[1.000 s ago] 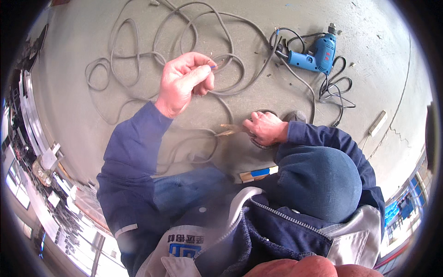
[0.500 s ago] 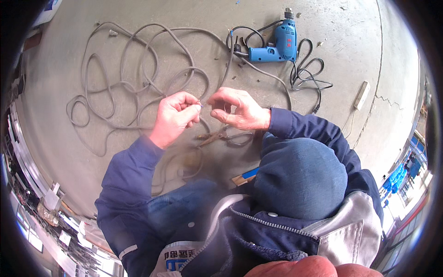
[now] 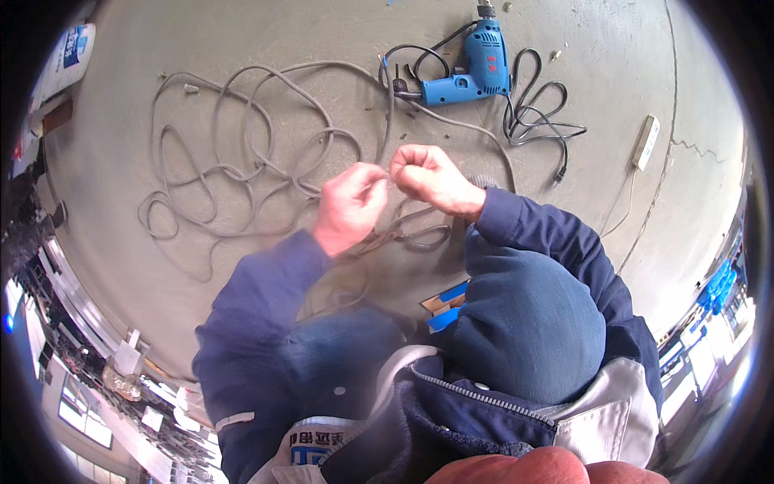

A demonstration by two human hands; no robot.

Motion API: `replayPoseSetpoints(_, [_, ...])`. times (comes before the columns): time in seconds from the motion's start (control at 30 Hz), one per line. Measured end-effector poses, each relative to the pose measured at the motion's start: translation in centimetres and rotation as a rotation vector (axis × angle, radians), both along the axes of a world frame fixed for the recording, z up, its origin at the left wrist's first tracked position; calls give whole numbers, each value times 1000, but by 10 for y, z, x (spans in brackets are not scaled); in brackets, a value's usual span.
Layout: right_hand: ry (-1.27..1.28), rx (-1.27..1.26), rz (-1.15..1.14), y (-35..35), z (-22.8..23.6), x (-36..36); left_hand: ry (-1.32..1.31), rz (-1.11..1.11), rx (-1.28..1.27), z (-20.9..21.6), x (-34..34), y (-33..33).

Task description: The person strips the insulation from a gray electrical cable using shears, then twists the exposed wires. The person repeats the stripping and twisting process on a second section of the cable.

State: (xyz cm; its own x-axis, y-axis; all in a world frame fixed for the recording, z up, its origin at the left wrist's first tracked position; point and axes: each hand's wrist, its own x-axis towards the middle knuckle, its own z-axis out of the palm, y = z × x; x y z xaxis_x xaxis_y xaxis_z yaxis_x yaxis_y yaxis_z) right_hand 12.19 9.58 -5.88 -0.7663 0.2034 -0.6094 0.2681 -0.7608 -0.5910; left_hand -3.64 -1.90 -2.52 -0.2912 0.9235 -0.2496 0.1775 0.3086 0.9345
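Observation:
My left hand (image 3: 352,206) is closed in a pinch around a thin wire (image 3: 388,174), whose tip barely shows between my two hands. Facing it, my right hand (image 3: 435,179) has its fingers curled in and its thumb pressed against them at the same wire; the fingertips of both hands almost meet. Blur and the fingers hide most of the wire. Below the hands, on the floor, lie pliers (image 3: 393,235) with worn, brownish jaws, partly covered by my left wrist. A long grey cable (image 3: 329,143) sprawls in loose loops beyond my hands.
A blue electric drill (image 3: 486,66) with a black cord (image 3: 538,121) lies at the far side. To the right is a white power strip (image 3: 646,143) near a floor crack. Close to my knee (image 3: 524,315) sits a blue and wood-coloured object (image 3: 445,306).
My right hand has gone from loosely open to a closed pinch. Both hands have shifted right, the left one more, and come together. The view has tilted slightly.

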Motion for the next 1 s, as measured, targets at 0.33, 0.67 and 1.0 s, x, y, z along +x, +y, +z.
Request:
replayPoseSetpoints(0.33, [-312,24,-436,32,7,70,7,391,131,-66,15,72])
replayPoseSetpoints(0.67, [-307,379,-345,4,11,116,-222,582,-185,-129,1,141])
replayPoseSetpoints(1.0, [-370,723,-276,-10,17,125,690,345,-39,-158,1,137])
